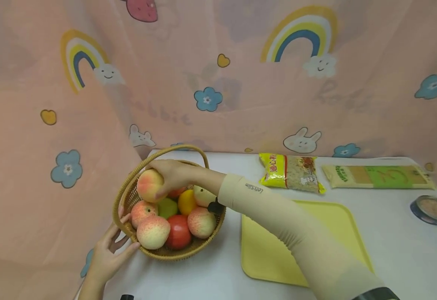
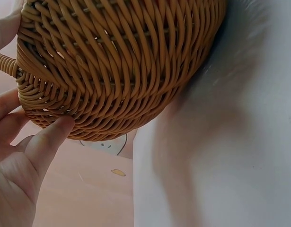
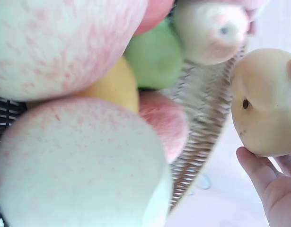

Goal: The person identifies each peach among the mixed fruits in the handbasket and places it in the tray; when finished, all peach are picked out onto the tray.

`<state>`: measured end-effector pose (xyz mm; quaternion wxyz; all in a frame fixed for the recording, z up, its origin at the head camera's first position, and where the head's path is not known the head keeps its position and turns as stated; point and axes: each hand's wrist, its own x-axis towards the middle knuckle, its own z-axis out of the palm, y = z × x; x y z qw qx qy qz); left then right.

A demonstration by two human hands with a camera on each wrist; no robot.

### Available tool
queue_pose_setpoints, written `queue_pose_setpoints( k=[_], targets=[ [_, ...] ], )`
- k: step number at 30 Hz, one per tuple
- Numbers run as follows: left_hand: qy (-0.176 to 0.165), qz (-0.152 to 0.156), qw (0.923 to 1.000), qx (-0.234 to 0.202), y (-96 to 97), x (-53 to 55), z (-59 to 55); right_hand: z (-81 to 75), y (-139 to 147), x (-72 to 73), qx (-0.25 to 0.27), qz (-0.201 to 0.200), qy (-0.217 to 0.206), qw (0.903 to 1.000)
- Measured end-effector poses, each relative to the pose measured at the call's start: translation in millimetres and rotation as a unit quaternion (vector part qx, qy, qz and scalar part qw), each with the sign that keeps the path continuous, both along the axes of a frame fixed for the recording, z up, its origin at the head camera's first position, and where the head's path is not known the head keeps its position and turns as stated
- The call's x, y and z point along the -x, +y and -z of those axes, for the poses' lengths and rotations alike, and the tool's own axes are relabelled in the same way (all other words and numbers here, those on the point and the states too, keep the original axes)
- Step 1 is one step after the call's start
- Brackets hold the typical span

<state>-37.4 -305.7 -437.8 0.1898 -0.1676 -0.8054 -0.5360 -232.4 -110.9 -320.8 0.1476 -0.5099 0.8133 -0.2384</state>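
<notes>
Cloth [image 1: 237,125], printed pink, backs a white table [image 1: 188,279]; right hand [image 1: 174,176] grips a peach [image 1: 149,186], left hand [image 1: 107,252] touches a basket [image 2: 121,61].

White desk: a basket [image 2: 126,56] is standing at the left; a yellow tray [image 1: 267,250] is lying near it, a bag [image 1: 292,173] and a long packet [image 1: 377,176] are lying behind the tray, and a round tin [image 1: 434,208] is resting rightmost on the desk [image 1: 203,277].

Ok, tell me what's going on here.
A person's right hand holds a peach at the basket, where more fruit lies. The left hand rests against the basket's side. The yellow tray lies beside it, under the outstretched right arm.
</notes>
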Motion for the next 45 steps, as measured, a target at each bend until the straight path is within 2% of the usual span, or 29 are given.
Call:
queue_pose_setpoints(
  k=[3,6,10,13,16,20,25,29,34,38,45],
  targets=[
    [-0.02,-0.01,0.9996,0.018,-1.2,0.8,-0.1,-5.4,20,-10.2,0.029,-0.011,0.001,0.9995],
    [-0.034,-0.018,0.9989,0.026,-0.5,0.8,-0.3,-3.6,46,-21.2,0.063,-0.019,-0.006,0.9978],
    [-0.032,-0.023,0.9989,0.025,1.8,-0.7,-1.4,5.9,87,-34.1,0.121,-0.014,-0.062,0.9906],
    [-0.033,-0.032,0.9986,0.025,2.3,-2.4,-3.5,14.1,119,-39.1,0.166,0.007,-0.11,0.98],
    [-0.039,-0.039,0.9983,0.021,1.0,-3.1,-5.5,22.8,153,-40.3,0.211,0.043,-0.138,0.9667],
    [-0.04,-0.042,0.9981,0.021,-0.8,-2.7,-5.9,39.8,199,-39.5,0.253,0.104,-0.137,0.952],
    [-0.052,-0.043,0.9975,0.023,1.3,-3.2,-6.2,73.6,251,-38.6,0.235,0.182,-0.14,0.9446],
    [-0.063,-0.044,0.9967,0.028,1.7,-5.4,-6.4,103.3,274,-34.4,0.208,0.205,-0.173,0.9407],
    [-0.075,-0.057,0.9943,0.051,-2.2,-6.5,-7.0,128.1,283,-25.4,0.193,0.208,-0.206,0.9365],
    [-0.083,-0.056,0.9937,0.049,-2.8,-5.4,-5.5,142.7,288,-21.0,0.183,0.2,-0.234,0.9336],
    [-0.076,-0.052,0.9949,0.039,-0.7,-4.6,-4.7,152.6,291,-18.1,0.188,0.148,-0.289,0.927]
  ],
)
